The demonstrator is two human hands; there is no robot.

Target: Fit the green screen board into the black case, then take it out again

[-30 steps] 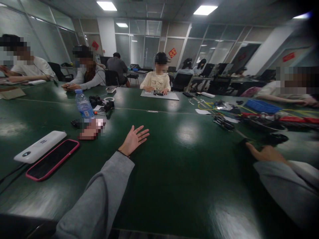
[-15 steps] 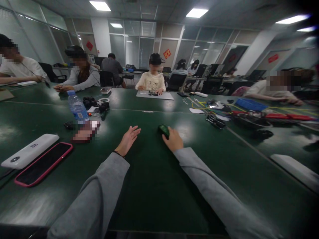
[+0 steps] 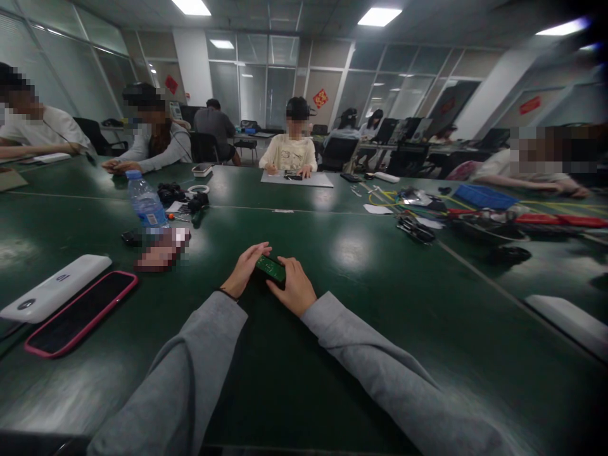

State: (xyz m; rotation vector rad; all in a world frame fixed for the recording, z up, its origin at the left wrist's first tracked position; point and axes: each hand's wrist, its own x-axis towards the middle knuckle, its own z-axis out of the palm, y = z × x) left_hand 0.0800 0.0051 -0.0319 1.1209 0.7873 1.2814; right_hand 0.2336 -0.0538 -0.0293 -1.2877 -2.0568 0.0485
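Note:
A small dark block with a shiny green, finely patterned top (image 3: 271,269) sits between my hands, low over the table or resting on it; I cannot tell which. My right hand (image 3: 295,288) is closed on its right end, thumb along the near edge and fingers over the far side. My left hand (image 3: 244,269) is at its left end with fingers stretched out, close against it or touching; its thumb is mostly hidden. The pattern looks like a circuit board, but the exact kind is too small to tell.
On the left lie a pink-cased phone (image 3: 82,313), a white power bank (image 3: 57,288) and a water bottle (image 3: 147,202). Cables and tools with a blue tray (image 3: 487,196) spread at right. A white device (image 3: 567,323) is at the right edge. Other people sit around the table.
My right hand has moved left with the dark block, bringing it beside my left hand. The left hand has barely moved; its fingers sit closer together.

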